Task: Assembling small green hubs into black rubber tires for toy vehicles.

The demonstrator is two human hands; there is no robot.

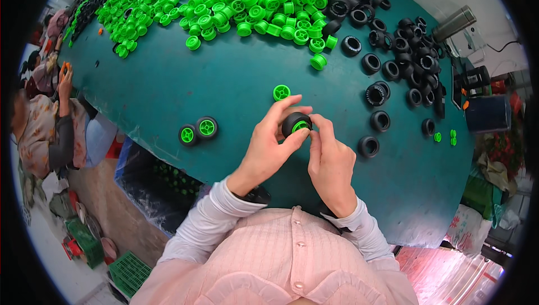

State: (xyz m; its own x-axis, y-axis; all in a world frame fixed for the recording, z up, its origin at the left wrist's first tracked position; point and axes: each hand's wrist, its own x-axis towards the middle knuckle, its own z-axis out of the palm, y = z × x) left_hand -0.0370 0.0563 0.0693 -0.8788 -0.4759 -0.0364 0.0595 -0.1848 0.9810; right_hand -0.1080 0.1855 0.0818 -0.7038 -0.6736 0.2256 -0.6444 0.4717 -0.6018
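Between my two hands is a small toy wheel, a black tyre with a green rim showing inside it. My left hand grips it from the left, thumb in front and fingers behind. From the right, my right hand pinches the tyre's edge with thumb and index finger. Just beyond my left fingers a loose green rim lies on the table. Two wheels with tyres on green rims lie to the left of my hands.
A big heap of green rims covers the far side of the teal table. Black tyres are piled at the right, with several scattered nearer. A lined bin stands below the left edge. Another person sits at far left.
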